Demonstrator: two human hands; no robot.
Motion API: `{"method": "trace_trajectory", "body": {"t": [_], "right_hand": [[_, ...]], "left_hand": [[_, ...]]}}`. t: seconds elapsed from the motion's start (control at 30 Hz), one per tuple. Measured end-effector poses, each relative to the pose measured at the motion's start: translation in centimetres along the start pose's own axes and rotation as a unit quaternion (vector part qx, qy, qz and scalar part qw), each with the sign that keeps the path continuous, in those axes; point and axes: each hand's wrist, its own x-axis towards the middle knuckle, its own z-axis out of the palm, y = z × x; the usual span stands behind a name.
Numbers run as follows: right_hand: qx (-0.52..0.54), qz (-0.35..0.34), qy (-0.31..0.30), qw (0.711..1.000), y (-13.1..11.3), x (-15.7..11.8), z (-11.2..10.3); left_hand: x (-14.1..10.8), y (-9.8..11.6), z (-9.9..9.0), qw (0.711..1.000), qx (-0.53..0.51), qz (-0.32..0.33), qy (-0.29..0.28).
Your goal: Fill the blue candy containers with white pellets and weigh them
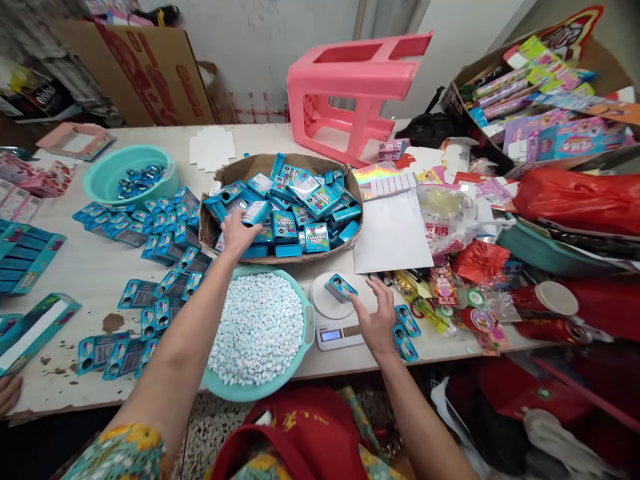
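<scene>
My left hand (237, 235) reaches into a cut-down cardboard box (213, 255) heaped with small blue candy boxes. Its fingers and thumb close on one candy box (256, 213) at the left of the heap. At the kitchen scale (320, 303), my right hand (377, 313) hangs with its fingers apart. Near its thumb, another blue candy box (341, 288) stands on the scale's round plate. Between my forearms sits a turquoise basin (235, 393) full of small pale blue and white candies (257, 327).
Several upright blue candy boxes (170, 283) cover the table left of my arm. Behind them stands a turquoise bowl (95, 180) with shiny blue pieces. A pink stool (350, 80) lies at the back. Bags and packets crowd the right. Another person's hand (9, 393) shows far left.
</scene>
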Motion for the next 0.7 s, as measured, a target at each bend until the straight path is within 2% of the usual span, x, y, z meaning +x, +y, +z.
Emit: {"method": "trace_trajectory", "body": {"t": [0.03,0.07,0.13,0.17,0.2,0.27,0.3,0.33,0.37,0.4,0.43,0.5,0.53,0.6,0.7], "right_hand": [[0.019,-0.009,-0.006,1.000,-1.1,0.8,-0.8],[0.041,-0.007,-0.017,0.999,-2.3,1.7,-1.5],[0.106,0.026,-0.058,0.992,-4.5,3.7,-1.9],[0.152,0.046,-0.110,0.981,-5.5,4.6,-1.6],[0.201,0.067,-0.194,0.958,-6.3,5.4,-1.1],[0.270,0.101,-0.389,0.875,-7.3,6.3,0.2],[0.289,0.122,-0.468,0.826,-7.4,6.5,0.9],[0.303,0.148,-0.519,0.785,-7.3,6.4,1.4],[0.316,0.179,-0.539,0.760,-7.1,6.1,1.7],[0.332,0.211,-0.528,0.752,-6.6,5.7,1.8],[0.350,0.242,-0.490,0.761,-6.0,5.2,1.6],[0.378,0.283,-0.379,0.796,-4.8,4.1,0.9],[0.383,0.295,-0.325,0.813,-4.3,3.6,0.4],[0.380,0.310,-0.251,0.835,-3.5,2.6,-0.4],[0.357,0.318,-0.218,0.851,-3.4,1.5,-0.6]], "left_hand": [[-1.4,0.2,-1.5,0.998,-0.046,0.024,-0.022],[-3.0,0.7,-3.0,0.991,-0.101,0.056,-0.069],[-6.4,2.4,-6.0,0.947,-0.201,0.112,-0.224],[-8.2,3.6,-7.2,0.913,-0.240,0.137,-0.299],[-9.8,4.8,-8.2,0.878,-0.273,0.158,-0.361],[-12.2,6.7,-9.1,0.821,-0.312,0.200,-0.434],[-12.9,7.0,-9.0,0.809,-0.323,0.218,-0.441],[-13.3,6.8,-8.5,0.810,-0.332,0.227,-0.427],[-13.4,6.0,-7.7,0.824,-0.338,0.227,-0.394],[-13.3,4.7,-6.5,0.848,-0.334,0.218,-0.348],[-13.1,3.0,-5.2,0.877,-0.320,0.202,-0.295],[-12.5,-1.0,-2.0,0.937,-0.225,0.177,-0.202],[-12.4,-2.8,-0.5,0.954,-0.160,0.175,-0.185],[-12.4,-5.6,2.2,0.967,-0.055,0.178,-0.176],[-13.1,-7.0,4.4,0.966,0.034,0.172,-0.188]]}}
